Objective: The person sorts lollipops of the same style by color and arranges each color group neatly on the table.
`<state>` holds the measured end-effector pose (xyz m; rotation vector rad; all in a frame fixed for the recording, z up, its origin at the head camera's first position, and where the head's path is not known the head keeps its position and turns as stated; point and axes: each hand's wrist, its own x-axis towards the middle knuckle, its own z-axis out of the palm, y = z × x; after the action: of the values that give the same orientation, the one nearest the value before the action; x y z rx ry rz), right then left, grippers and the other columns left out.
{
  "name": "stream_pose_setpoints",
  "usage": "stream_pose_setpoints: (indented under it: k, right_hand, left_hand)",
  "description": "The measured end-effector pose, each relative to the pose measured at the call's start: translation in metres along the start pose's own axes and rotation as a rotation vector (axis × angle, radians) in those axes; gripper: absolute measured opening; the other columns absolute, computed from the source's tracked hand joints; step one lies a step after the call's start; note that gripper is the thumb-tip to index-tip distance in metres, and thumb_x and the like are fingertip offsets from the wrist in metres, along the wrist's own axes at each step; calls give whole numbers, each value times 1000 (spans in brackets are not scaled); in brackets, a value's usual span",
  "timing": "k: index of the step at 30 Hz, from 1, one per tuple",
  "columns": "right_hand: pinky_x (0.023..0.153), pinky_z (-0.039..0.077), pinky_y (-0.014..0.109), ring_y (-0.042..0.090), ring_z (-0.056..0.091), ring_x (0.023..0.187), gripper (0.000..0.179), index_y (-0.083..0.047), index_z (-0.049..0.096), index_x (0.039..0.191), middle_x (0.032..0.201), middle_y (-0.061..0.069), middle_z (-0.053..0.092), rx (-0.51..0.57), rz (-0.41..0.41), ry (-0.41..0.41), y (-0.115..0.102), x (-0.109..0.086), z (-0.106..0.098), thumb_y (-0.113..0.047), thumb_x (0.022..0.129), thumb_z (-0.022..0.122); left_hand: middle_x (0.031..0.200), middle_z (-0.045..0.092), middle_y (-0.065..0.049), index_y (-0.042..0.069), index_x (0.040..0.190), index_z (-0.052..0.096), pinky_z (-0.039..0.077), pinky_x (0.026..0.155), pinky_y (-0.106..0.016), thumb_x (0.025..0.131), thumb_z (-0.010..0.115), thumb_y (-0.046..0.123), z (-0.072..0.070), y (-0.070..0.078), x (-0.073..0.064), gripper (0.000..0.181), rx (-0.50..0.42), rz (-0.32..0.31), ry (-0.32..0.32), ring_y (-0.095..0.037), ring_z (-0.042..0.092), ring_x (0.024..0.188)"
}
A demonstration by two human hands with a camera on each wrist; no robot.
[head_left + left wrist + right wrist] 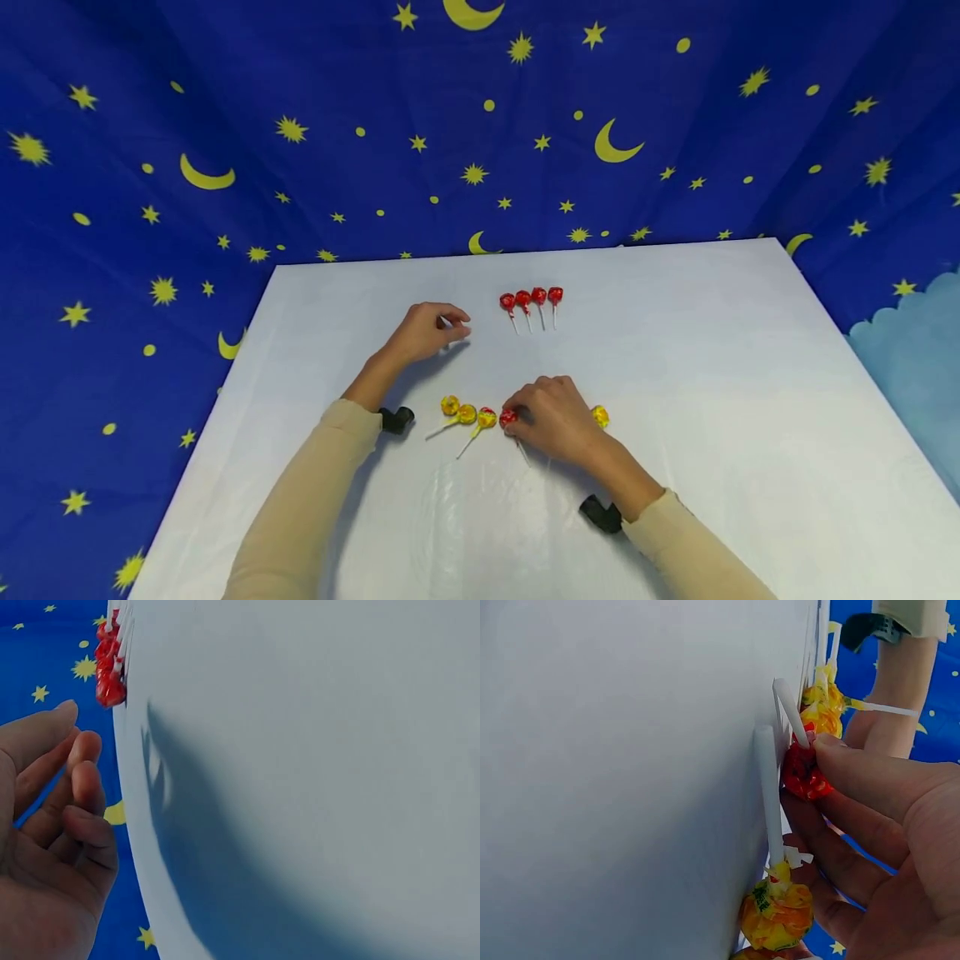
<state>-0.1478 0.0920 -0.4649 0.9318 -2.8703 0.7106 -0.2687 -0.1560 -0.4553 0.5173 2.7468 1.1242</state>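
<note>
My right hand [553, 417] pinches a red-wrapped lollipop [805, 772] by its head, and the white stick points toward the near side. Left of it lie several yellow lollipops [467, 414], one with some red on its wrapper. Another yellow lollipop [600, 416] shows partly beyond my right hand; in the right wrist view a yellow lollipop [776, 915] lies beside my fingers. My left hand [429, 331] hovers above the table with loosely bent fingers and nothing in them. To its right, several red lollipops [523, 298] form a row, sticks toward me.
All the lollipops lie on a white table [712, 350]. Behind the table's far edge hangs a blue cloth [337, 75] with yellow moons and stars. Each wrist carries a black strap-on piece [397, 420].
</note>
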Motion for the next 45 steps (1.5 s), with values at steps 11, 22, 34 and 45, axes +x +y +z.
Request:
stream_pose_setpoints:
  k: [11,22,34,45]
  right_hand:
    - [83,41,45,13,58,82,19,-21,77,92,87,-10,69,0,-4,-1,-1,0,2,-31,76,82]
    - [85,41,47,13,59,84,19,-21,76,93,88,-10,69,4,6,-15,-1,2,1,-31,77,81]
    - [84,41,45,13,57,82,21,-21,75,93,89,-10,68,23,24,-3,3,1,2,-32,77,81]
    - [84,40,45,12,57,84,22,-22,74,96,91,-11,67,34,34,-21,3,1,2,-34,78,80]
  left_hand:
    - [91,65,2,11,110,72,49,60,-33,89,71,27,-8,1,-31,27,3,-52,-97,-18,59,74]
    - [93,66,3,13,109,72,48,70,-34,88,72,29,-8,-9,-51,26,-16,-39,-73,-17,59,82]
    - [90,65,4,12,109,71,47,68,-33,88,72,28,1,-8,-77,26,-53,-37,-115,-16,57,78]
    - [91,65,9,18,104,74,46,73,-34,85,74,35,7,-6,-90,26,-33,-43,-96,-13,56,80]
